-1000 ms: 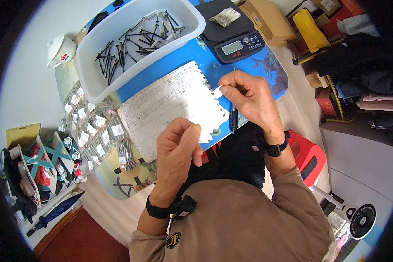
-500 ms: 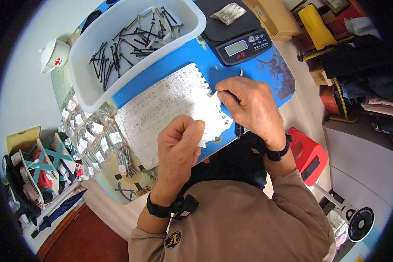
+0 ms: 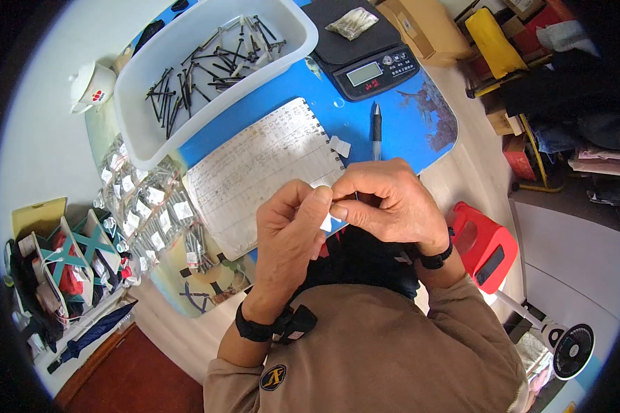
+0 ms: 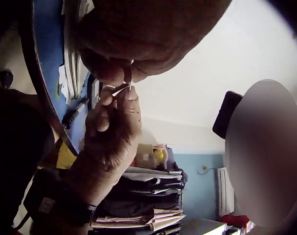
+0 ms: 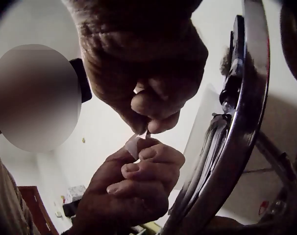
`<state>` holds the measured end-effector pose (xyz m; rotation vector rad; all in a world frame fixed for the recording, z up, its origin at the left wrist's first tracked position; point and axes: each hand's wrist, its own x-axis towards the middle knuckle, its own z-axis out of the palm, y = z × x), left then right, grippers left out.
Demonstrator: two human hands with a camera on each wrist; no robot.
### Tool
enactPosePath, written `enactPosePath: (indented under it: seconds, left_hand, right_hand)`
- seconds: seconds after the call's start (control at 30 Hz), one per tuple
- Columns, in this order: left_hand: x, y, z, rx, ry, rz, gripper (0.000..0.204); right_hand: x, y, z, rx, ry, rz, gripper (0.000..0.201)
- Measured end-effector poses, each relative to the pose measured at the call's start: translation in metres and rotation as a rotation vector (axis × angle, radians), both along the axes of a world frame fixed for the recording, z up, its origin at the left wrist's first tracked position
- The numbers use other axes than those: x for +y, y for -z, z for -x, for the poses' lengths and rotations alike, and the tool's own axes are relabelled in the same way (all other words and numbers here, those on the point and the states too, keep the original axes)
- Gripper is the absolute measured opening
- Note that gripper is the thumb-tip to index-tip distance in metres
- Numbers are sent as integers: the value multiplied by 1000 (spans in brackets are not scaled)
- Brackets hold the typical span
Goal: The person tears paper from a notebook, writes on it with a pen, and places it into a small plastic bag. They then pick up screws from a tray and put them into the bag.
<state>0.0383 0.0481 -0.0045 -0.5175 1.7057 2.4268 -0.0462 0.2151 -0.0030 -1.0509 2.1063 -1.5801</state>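
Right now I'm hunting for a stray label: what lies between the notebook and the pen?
A small white paper scrap lies on the blue tabletop between the notebook and the pen, seen in the head view.

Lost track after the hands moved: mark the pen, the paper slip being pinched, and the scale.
pen (image 3: 376, 131), head view, mid barrel.
paper slip (image 3: 326, 221), head view, white edge between both hands' fingertips.
scale (image 3: 365, 73), head view, its display.

Tan long-sleeved top (image 3: 386, 351) with a small yellow chest emblem (image 3: 273, 378) (round, dark-backed); black bands on both wrists.
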Motion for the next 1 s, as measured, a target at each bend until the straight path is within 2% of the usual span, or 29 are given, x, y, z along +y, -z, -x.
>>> enactPosePath:
  seconds: [0.03, 0.1, 0.13, 0.2, 0.27, 0.33, 0.37, 0.4, 0.47, 0.53, 0.6, 0.7, 0.83, 0.93, 1.0]
  left_hand:
    - [1, 0, -2, 5, -2, 2, 27]
    - [2, -1, -7, 3, -23, -36, 29]
    - [2, -2, -9, 8, -22, -34, 29]
    - [2, -4, -13, 4, -83, -44, 28]
    - [-1, -2, -17, 38, -99, -29, 28]
    - [-3, 0, -19, 75, -111, -18, 28]
    - [-5, 1, -21, 81, -98, 58, 27]
    - [-5, 2, -21, 84, -85, 135, 27]
    - [-5, 2, -22, 105, -70, 166, 27]
    - [-5, 2, -23, 121, -59, 200, 27]
    - [-7, 2, -23, 86, -65, 184, 26]
    - [-11, 5, -22, 81, -107, 178, 26]
    - [-13, 7, -19, 68, -115, 160, 26]
    - [-14, 9, -17, 54, -118, 138, 26]
    - [-15, 4, -15, 29, -75, 160, 26]
  right_hand:
    - [1, 2, -1, 5, -2, 2, 14]
    - [5, 4, -3, -250, 53, 102, 9]
    - [7, 2, -1, -245, 52, 104, 9]
    - [9, -2, 8, -421, 231, 15, 5]
    - [8, -2, 27, -339, 297, -31, 6]
    - [8, -1, 48, 142, 328, -228, 9]
    - [5, -2, 54, 240, 303, -247, 11]
    - [1, -1, 60, 244, 305, -248, 11]
    - [-9, 6, 67, 391, 181, -367, 9]
    - [-16, 11, 69, 422, 146, -410, 10]
    - [-20, 17, 70, 552, 163, -499, 24]
    - [-20, 16, 66, 531, 206, -474, 31]
    - [-14, 10, 64, 447, 250, -451, 28]
    - [-7, 6, 63, 562, 202, -334, 26]
    - [-2, -3, 58, 524, 31, -384, 23]
